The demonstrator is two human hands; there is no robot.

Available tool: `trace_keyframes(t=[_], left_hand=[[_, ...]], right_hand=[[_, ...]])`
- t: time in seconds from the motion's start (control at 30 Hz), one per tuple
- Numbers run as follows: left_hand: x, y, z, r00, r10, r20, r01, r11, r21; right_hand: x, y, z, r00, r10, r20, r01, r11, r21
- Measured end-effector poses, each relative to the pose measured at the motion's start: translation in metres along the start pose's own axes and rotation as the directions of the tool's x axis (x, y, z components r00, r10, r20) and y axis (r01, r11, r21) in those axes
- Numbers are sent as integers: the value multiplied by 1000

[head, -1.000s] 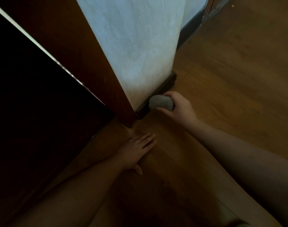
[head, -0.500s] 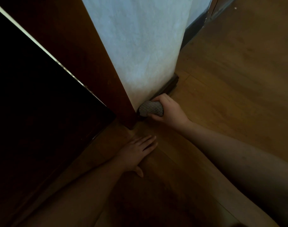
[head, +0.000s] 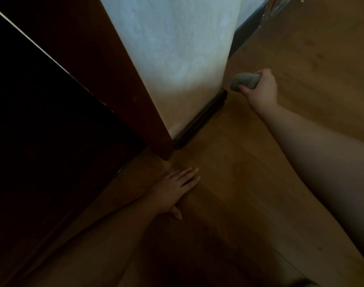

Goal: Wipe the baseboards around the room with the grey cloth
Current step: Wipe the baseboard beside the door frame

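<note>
Baseboard (head: 204, 119), a dark strip at the foot of the pale wall (head: 177, 59), runs on a slant from the brown door frame (head: 115, 79) up and rightward to the wall's outer corner, and that long axis is the line any wiping stroke would follow. Right hand (head: 259, 90) sits just past the corner end of the baseboard, fingers curled round the bunched grey cloth (head: 244, 80), which appears clear of the strip rather than pressed on it. Left hand (head: 177, 189) lies flat, fingers straight, on the wooden floor (head: 239, 183) near the baseboard's door-frame end, holding nothing. Beyond the corner a further dark strip is partly cut off, and the space left of the door frame is too dark to read.
</note>
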State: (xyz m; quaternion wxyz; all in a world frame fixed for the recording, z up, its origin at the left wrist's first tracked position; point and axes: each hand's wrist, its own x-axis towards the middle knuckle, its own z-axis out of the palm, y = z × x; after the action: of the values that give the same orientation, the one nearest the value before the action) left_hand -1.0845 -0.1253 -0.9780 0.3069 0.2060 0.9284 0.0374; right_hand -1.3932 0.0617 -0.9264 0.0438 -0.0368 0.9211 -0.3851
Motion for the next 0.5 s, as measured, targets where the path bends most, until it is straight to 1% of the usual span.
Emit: trace_keyframes(t=[0.17,0.27,0.4,0.5], left_hand=[[-1,2,0,1000,-9,17,9,1000,-4],[-1,-1,-2,1000,-7,8,7,1000,-15],[1,0,0,1000,-3,24,3,1000,-2],[3,-1,0,1000,-4,24,3,1000,6]], right_hand=[[-5,5,-2,997,81,-17,-80,996,43],[-27,15,2,998,69,12,-70,994,79],[-67,33,14,975,-1,220,-25,993,111],[-91,39,30,945,-127,300,106,991,86]])
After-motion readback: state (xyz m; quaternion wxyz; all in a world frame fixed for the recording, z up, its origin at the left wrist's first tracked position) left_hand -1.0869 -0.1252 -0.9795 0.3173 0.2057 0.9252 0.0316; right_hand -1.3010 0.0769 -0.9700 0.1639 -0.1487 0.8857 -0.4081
